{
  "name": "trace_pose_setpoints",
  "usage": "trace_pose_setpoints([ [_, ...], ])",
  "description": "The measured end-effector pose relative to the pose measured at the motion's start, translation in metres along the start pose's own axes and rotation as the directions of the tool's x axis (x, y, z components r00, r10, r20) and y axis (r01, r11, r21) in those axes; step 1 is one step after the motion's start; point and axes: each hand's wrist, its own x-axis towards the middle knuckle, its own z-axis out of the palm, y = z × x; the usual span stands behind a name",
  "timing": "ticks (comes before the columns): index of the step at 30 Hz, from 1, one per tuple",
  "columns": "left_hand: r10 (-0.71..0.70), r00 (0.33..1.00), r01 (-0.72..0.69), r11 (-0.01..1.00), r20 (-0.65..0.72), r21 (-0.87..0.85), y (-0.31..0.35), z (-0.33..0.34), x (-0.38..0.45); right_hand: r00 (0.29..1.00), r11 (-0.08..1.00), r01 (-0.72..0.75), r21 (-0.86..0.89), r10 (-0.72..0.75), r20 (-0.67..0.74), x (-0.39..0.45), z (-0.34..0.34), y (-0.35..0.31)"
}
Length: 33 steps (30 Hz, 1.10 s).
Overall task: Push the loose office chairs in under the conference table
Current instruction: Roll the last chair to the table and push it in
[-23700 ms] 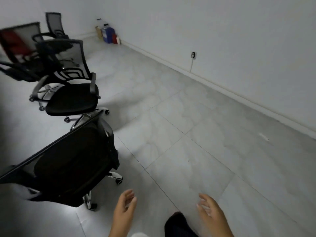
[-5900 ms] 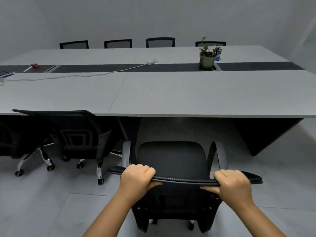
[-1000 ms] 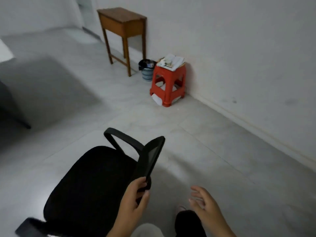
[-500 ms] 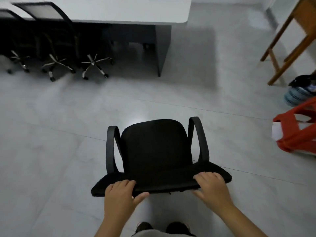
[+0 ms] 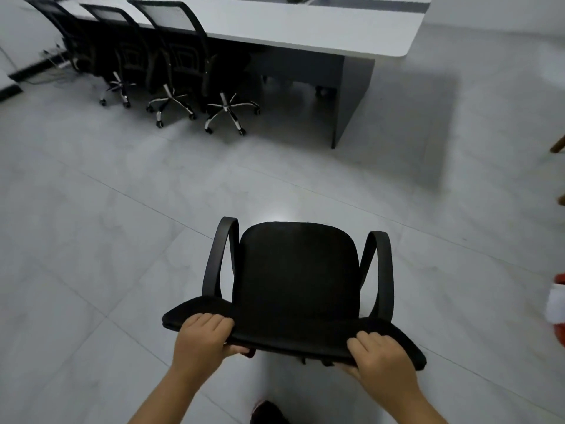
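A black office chair (image 5: 295, 276) with two curved armrests stands on the tiled floor right in front of me, its seat facing the conference table (image 5: 305, 29) at the top of the view. My left hand (image 5: 203, 336) grips the left end of the backrest's top edge. My right hand (image 5: 379, 351) grips the right end of the same edge. Three black mesh-back chairs (image 5: 180, 53) are tucked under the table's near side at upper left. A gap under the table lies between them and the grey end panel (image 5: 351, 96).
Open tiled floor (image 5: 122, 209) separates my chair from the table. A red stool (image 5: 558, 310) pokes in at the right edge, and wooden furniture legs (image 5: 558, 145) show above it. Cables lie on the floor at far left (image 5: 49, 65). My shoe (image 5: 267, 413) is just below the chair.
The table and the tucked chairs have grown larger and shifted rightward in view. Both hands keep their grip on the backrest. The red stool has slid nearly out of view at the right.
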Motion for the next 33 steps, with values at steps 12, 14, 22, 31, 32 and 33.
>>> trace_pose_setpoints([
  [12, -0.089, 0.98, 0.091, 0.996, -0.176, 0.004, -0.017, 0.04, 0.093, 0.971, 0.999, -0.055, -0.005, 0.052, -0.233, 0.099, 0.025, 0.063],
  [14, -0.083, 0.98, 0.085, 0.996, -0.181, 0.008, -0.027, 0.045, 0.116, 0.97, 0.998, -0.053, -0.024, 0.046, -0.238, 0.121, 0.028, 0.072],
  [22, -0.047, 0.99, 0.04, 0.998, -0.134, -0.053, -0.1, 0.082, 0.226, 0.973, 0.99, -0.104, -0.094, 0.082, -0.215, 0.228, 0.058, 0.108],
  [31, -0.045, 0.995, 0.037, 0.996, -0.086, -0.086, -0.164, 0.116, 0.336, 0.98, 0.978, -0.131, -0.159, 0.103, -0.171, 0.337, 0.089, 0.147],
  [32, -0.043, 0.994, 0.035, 0.996, -0.097, -0.086, -0.168, 0.12, 0.346, 0.982, 0.979, -0.122, -0.166, 0.094, -0.167, 0.348, 0.093, 0.154],
  [33, -0.043, 0.993, 0.034, 0.996, -0.11, -0.084, -0.172, 0.124, 0.355, 0.982, 0.979, -0.118, -0.165, 0.09, -0.164, 0.359, 0.097, 0.162],
])
